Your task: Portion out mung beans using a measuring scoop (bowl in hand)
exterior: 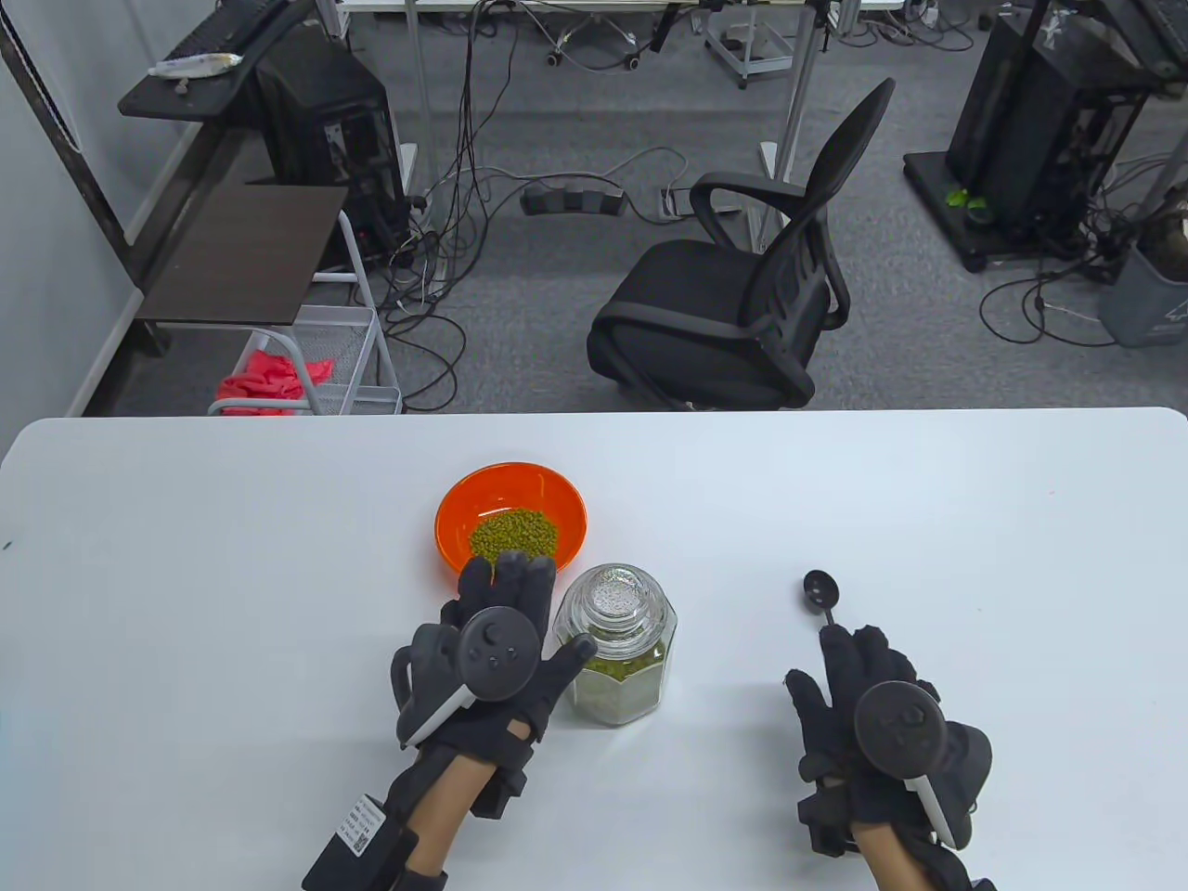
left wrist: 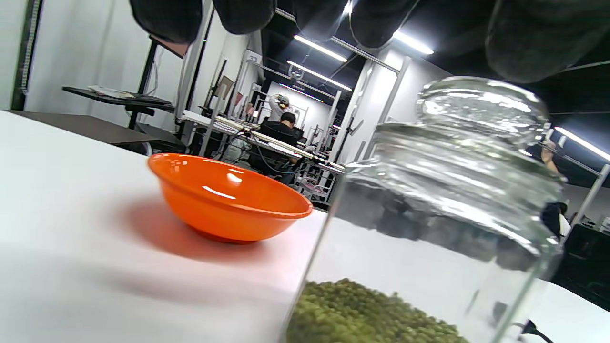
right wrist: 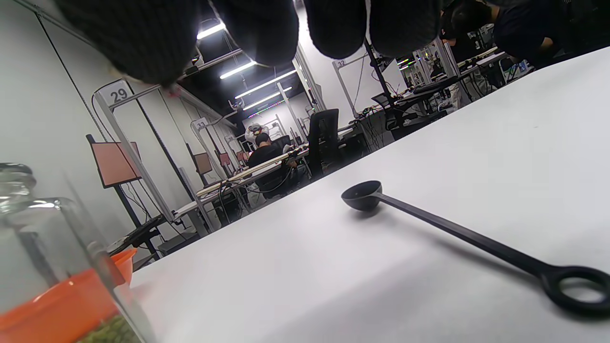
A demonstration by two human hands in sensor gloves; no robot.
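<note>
Both gloved hands hover with fingers relaxed, holding nothing.
Left hand (exterior: 492,650) sits between orange bowl (exterior: 511,527) of mung beans and lidded glass jar (exterior: 616,644); right hand (exterior: 868,705) hovers over black measuring scoop (exterior: 821,594), which lies amid bare white table (exterior: 974,520).

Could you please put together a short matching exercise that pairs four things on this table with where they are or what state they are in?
Things:
1. bowl
2. jar
3. scoop
4. left hand

States:
A. lies empty on the table, ahead of the right hand
B. stands lidded, partly filled with beans
C. hovers open between bowl and jar
D. sits on the table with beans inside

Pairs: 1-D, 2-B, 3-A, 4-C
</note>
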